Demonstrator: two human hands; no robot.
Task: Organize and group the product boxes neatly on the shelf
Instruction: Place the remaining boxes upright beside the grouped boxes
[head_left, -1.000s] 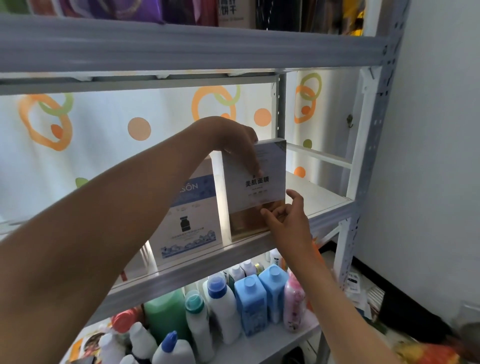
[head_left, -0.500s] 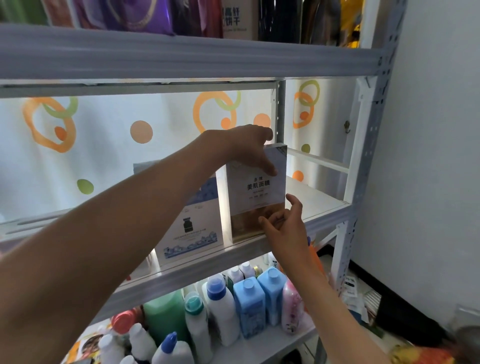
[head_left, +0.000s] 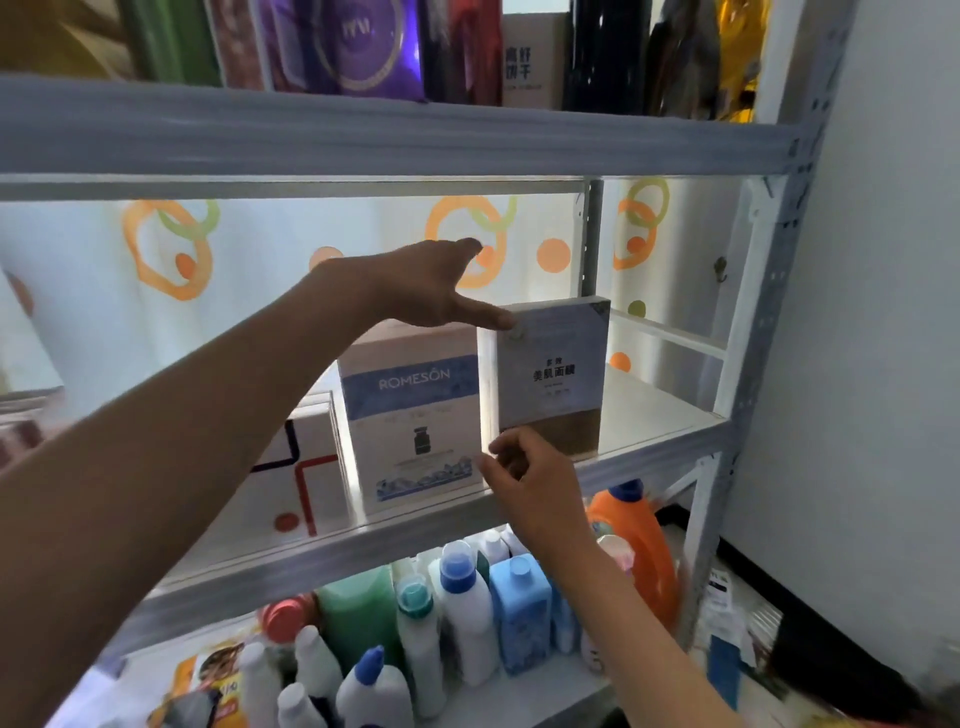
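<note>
While the spread left hand (head_left: 431, 283) thumbs the mask box (head_left: 550, 374), the loosely curled right hand (head_left: 535, 480) holds nothing beside the ROMESON box (head_left: 410, 431).

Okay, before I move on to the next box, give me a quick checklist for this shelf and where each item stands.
1. Face mask box upright on the middle shelf: ok.
2. Front faces outward, label readable: ok.
3. Stands beside the ROMESON box, fronts roughly aligned: ok.
4. Left hand clear of the box: not ok, thumb touches its top corner.
5. Right hand free: ok, holds nothing.
6. Box's rear edge seated: cannot tell.
</note>
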